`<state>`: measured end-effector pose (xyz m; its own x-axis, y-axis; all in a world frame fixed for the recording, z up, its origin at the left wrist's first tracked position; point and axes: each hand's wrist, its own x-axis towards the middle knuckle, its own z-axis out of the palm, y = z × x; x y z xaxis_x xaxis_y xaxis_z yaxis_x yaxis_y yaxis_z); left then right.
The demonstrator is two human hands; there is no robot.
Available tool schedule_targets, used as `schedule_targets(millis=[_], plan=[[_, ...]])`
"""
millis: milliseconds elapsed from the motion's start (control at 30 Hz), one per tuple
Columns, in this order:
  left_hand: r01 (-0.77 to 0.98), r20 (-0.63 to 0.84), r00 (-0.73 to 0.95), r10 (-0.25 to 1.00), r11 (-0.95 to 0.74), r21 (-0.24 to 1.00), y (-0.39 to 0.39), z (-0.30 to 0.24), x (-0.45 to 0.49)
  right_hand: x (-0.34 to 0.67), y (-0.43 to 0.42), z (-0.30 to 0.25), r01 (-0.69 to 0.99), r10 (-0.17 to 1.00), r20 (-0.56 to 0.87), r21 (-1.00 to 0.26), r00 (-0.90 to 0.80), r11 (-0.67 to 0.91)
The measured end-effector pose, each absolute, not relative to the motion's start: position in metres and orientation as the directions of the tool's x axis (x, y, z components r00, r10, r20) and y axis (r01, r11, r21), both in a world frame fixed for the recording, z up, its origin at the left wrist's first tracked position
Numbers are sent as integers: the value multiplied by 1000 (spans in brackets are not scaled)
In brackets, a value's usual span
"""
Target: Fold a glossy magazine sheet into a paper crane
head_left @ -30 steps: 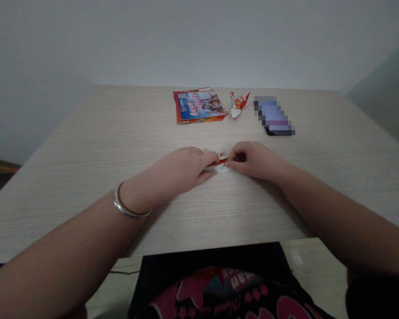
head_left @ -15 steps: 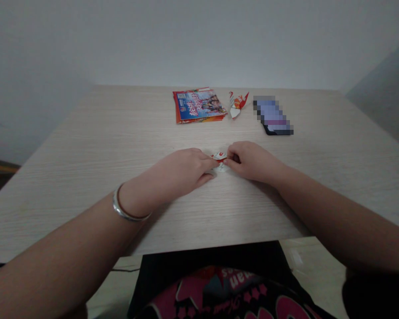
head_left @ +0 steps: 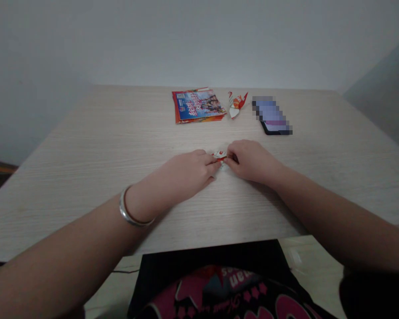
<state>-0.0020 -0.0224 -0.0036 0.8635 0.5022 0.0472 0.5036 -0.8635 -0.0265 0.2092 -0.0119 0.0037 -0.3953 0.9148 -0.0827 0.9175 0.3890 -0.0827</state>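
Pinched between closed fingertips of left hand (head_left: 186,170) and right hand (head_left: 249,159), small paper (head_left: 220,155), folded down but seemingly unfinished — one finished figure (head_left: 236,103) and spare sheets (head_left: 197,105) at twelve o'clock.

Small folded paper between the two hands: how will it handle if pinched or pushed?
Probably very light: the folded paper is tiny beside the left hand and right hand pinching it. Likely creases easily, being thin printed sheet. On the table it should slide, not roll.

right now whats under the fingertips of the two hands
A small red-and-white folded paper peeks out between the left hand and right hand, pinched by both over the wooden table. They cover most of it, so its shape is hidden.
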Motion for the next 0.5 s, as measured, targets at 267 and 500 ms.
schedule_targets(millis=[267,500], plan=[[517,65,855,514,-854,-50,-28,0,3,208,-12,4,926,923,-85,-78,-376,370],[542,15,840,542,-841,8,-26,1,3,211,-11,5,919,918,-71,-93,-390,383]])
